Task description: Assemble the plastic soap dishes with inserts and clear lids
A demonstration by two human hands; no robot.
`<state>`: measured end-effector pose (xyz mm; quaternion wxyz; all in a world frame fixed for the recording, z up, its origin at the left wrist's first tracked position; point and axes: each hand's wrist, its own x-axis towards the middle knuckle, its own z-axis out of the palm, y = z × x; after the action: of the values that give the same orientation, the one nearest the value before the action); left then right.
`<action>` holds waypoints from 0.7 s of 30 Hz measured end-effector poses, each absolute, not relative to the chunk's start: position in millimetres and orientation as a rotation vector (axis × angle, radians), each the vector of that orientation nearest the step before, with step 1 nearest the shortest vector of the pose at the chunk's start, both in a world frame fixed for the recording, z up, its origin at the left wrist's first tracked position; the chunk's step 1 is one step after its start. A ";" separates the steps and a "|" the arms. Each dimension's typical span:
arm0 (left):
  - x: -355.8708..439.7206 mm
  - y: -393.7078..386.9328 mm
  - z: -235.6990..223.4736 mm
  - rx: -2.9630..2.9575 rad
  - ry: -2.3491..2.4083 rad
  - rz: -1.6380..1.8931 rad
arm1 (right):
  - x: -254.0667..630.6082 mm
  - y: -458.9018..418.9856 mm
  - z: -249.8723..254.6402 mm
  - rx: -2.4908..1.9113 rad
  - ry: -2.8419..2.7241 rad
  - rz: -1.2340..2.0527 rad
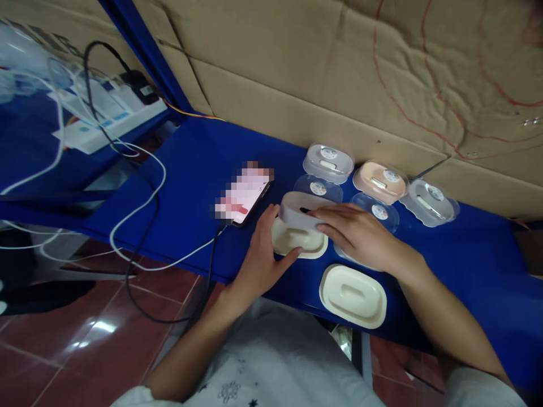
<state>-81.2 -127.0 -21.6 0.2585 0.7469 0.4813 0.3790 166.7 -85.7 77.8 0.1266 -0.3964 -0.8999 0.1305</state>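
Observation:
My right hand [356, 229] grips a pale, rounded oval case [299, 204] from its right side. The case is held tilted just above a cream oval tray [311, 247] with a raised bar in its middle. Around that tray's left edge curls my left hand [265, 246], thumb over the near rim and fingertips up beside the case. Part of the case lies hidden behind my right fingers. A second cream tray [353, 297] lies flat at the table's front edge. Beyond my hands are clear plastic covers with round labels, one cover [318, 187] right behind the case.
Along the cardboard wall stand a grey packed case [328, 163], a peach one [379, 182] and another grey one [429, 202]. A phone [244, 195] with a cable lies on the blue table [182, 169]. White and black cables trail left toward a power strip [110, 127].

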 end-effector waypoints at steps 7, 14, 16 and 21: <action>-132.6 -154.8 2.4 2.343 1.208 0.531 | 164.6 -93.3 81.2 -1.154 -2.697 0.419; -142.6 -170.7 16.3 2.341 1.003 0.396 | 144.5 -99.4 61.4 -1.187 -2.826 0.288; -138.9 -171.5 17.4 2.343 0.992 0.394 | 147.2 -100.0 63.9 -1.179 -2.823 0.312; -138.7 -169.5 17.9 2.370 1.011 0.416 | 154.5 -105.7 83.3 -1.157 -2.702 0.336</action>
<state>-138.7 -169.5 17.9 0.2630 0.8761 0.3736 0.1539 154.5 -105.7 83.3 0.0917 -0.3894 -0.9095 0.1130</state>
